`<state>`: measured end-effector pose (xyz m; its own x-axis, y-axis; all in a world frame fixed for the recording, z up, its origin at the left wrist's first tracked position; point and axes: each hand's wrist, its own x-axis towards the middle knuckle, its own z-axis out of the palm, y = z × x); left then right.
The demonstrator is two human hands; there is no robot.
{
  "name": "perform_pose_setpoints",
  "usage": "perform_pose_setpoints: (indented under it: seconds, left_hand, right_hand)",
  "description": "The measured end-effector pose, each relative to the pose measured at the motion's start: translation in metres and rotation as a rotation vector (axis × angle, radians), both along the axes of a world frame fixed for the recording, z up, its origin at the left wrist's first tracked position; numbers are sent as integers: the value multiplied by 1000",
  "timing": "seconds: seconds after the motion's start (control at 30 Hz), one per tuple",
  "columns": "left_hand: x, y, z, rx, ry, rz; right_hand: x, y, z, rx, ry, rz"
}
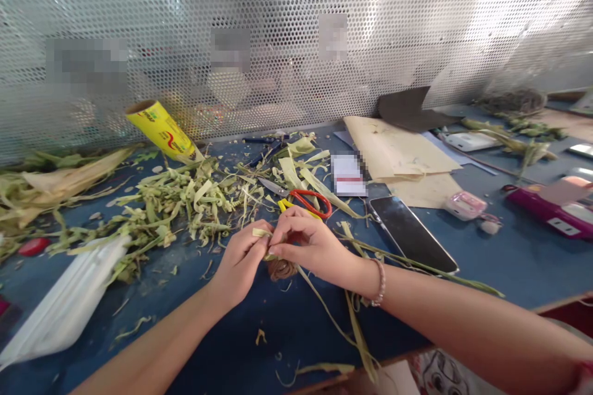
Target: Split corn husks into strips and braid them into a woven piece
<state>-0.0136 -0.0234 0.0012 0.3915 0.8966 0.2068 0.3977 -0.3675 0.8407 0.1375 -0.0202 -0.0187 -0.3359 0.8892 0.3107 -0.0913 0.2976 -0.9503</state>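
My left hand (pixel 238 265) and my right hand (pixel 322 250) meet near the middle of the table, fingertips pinched together. Between them is a pale green leaf strip (pixel 260 232), largely hidden by the fingers. Just below the fingertips shows a brown coiled piece (pixel 281 269); whether it is joined to the strip I cannot tell. A long thin strip (pixel 324 302) trails from under my right hand towards the table's front edge. Beyond the hands lie scissors with red handles (pixel 311 202), beside a yellow-handled tool (pixel 285 204) that the right hand partly covers.
Leaf scraps (pixel 185 194) are heaped to the left, near a leaning yellow tube (pixel 162 129) and a white folded packet (pixel 69 302). To the right lie a phone (pixel 412 234), brown paper (pixel 398 148) and a pink case (pixel 466 204). A perforated metal screen (pixel 287 0) stands behind.
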Motion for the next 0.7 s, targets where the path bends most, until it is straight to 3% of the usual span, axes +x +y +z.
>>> perform_pose_setpoints:
  seconds: [0.2, 0.33, 0.4, 0.57, 0.7]
  left_hand:
    - [-7, 3, -14, -72, -60, -3]
    - [-11, 4, -21, -59, -209, -93]
    - [-10, 3, -18, -60, -225, -109]
    - [-4, 1, -4, -33, -194, 6]
    - [-2, 0, -2, 26, -248, 22]
  right_hand:
    - [0, 1, 3, 7, -70, 4]
    - [2, 2, 4, 4, -84, -5]
    - [2, 3, 4, -14, -70, -13]
    - [1, 3, 5, -116, 16, 7]
    - [1, 3, 5, -199, 125, 7]
